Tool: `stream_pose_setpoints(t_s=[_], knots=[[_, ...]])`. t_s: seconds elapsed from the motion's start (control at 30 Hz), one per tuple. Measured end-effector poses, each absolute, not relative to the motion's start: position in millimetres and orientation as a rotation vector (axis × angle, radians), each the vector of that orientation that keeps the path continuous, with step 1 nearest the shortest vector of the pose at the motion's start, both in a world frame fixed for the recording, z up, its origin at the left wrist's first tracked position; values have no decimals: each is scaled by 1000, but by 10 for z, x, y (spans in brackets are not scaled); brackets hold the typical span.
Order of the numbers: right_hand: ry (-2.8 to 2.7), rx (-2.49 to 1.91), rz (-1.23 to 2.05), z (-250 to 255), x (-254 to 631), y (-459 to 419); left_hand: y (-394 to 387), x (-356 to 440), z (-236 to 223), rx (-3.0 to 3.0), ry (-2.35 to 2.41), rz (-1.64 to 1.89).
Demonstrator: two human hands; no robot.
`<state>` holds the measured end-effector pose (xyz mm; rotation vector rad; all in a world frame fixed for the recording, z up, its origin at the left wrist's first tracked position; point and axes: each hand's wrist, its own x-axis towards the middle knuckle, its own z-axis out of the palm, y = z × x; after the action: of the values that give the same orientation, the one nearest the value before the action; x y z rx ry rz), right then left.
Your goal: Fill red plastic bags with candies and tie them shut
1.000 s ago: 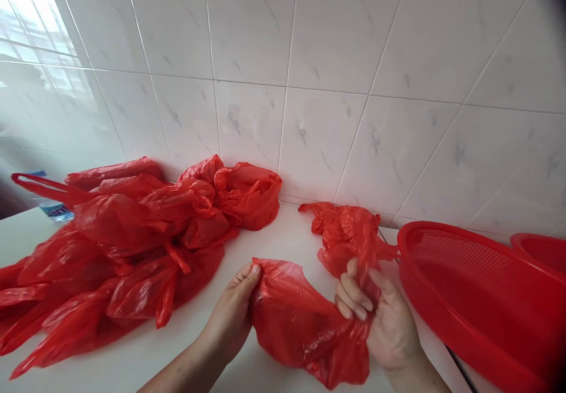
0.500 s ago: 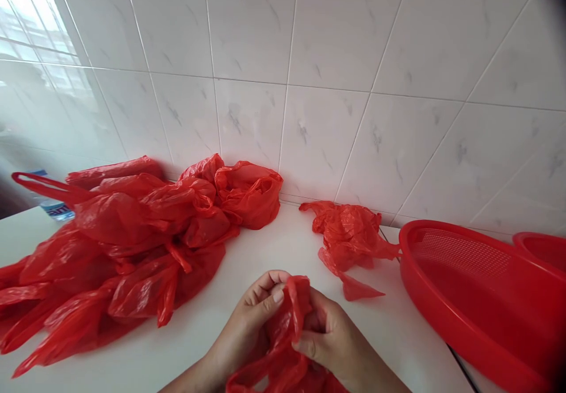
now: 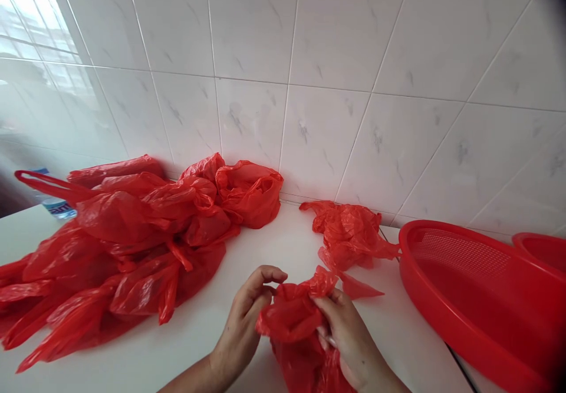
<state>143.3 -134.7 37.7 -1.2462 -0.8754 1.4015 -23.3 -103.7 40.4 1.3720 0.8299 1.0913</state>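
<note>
A crumpled red plastic bag [image 3: 294, 322] is bunched between both my hands low in the middle of the view. My left hand [image 3: 245, 322] curls its fingers round the bag's left side. My right hand [image 3: 347, 337] pinches the bag's upper right part, fingers closed on the plastic. The bag's lower part hangs down between my wrists. Another loose red bag [image 3: 349, 234] lies on the white counter [image 3: 292, 243] just beyond my right hand, apart from it.
A big heap of red plastic bags [image 3: 119, 240] covers the counter's left side up to the tiled wall. A red plastic sieve basket [image 3: 469, 287] stands at the right, with a second red rim [image 3: 542, 248] behind it. A water bottle [image 3: 55, 207] peeks out far left.
My hands came together, gathering the spread bag into a bunch, then drew slightly apart. My right hand let go of the far bag's tail, which now rests on the counter.
</note>
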Motion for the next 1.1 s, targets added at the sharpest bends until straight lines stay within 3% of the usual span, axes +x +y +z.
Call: stream_pose_setpoints(t_s=[0.23, 0.43, 0.67, 1.1], knots=[[-875, -1176, 1510, 401, 1403, -1348, -1137, -114, 229, 1497, 508, 954], [-1067, -1010, 1570, 439, 1389, -1422, -1181, -47, 189, 1273, 705, 981], [-1175, -798, 1730, 527, 1487, -1518, -1079, -194, 163, 1896, 560, 1010], [-1470, -1074, 1571, 680, 1765, -1432, -1105, -112, 330, 1498, 711, 772]])
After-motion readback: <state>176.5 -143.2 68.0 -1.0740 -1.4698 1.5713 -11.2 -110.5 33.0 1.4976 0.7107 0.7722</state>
